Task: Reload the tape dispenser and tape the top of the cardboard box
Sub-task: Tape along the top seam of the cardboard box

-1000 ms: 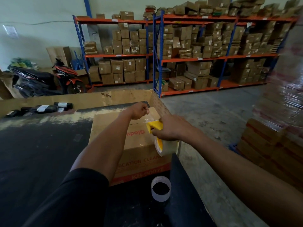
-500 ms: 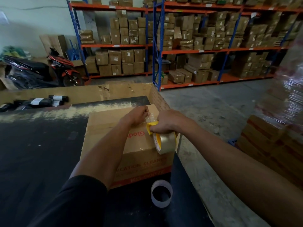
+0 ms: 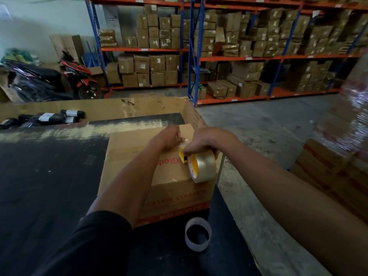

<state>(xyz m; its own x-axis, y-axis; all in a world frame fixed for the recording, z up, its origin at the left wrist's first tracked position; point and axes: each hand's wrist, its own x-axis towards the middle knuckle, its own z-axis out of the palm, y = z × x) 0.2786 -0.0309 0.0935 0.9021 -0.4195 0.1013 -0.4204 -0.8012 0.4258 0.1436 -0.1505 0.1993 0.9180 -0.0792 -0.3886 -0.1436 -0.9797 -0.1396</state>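
Observation:
A brown cardboard box (image 3: 129,156) with red lettering sits on the black table (image 3: 45,186), near its right edge. My right hand (image 3: 209,140) grips a yellow tape dispenser (image 3: 184,156) loaded with a clear tape roll (image 3: 205,166), held over the box's right side. My left hand (image 3: 169,137) rests on the box top close to the far right corner, fingers pinching the loose end of the tape down against the cardboard. The two hands almost touch.
An empty tape core (image 3: 198,234) lies on the table in front of the box. Black wrapped rolls (image 3: 51,117) sit in a cardboard tray at far left. Stacked boxes (image 3: 328,176) stand at the right; shelving (image 3: 189,56) and a motorbike (image 3: 49,80) lie beyond.
My right hand has lowered the dispenser toward the box top and closer to my left hand, which stays near the far corner. The view has tilted downward.

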